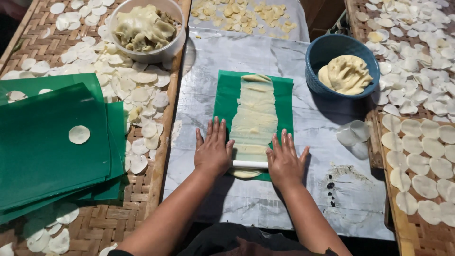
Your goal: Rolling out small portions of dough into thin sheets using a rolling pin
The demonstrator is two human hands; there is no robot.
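While flat, dough strip (253, 118) runs lengthwise.

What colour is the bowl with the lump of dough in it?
The bowl is blue, seen in the head view, the only one.

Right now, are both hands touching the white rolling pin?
Touching. The head view shows the left hand and right hand pressed flat over the ends of the white rolling pin.

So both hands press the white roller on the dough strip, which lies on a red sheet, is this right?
Not quite: the sheet is green, not red, as the head view shows. Both the left hand and right hand do press the white roller on the dough strip.
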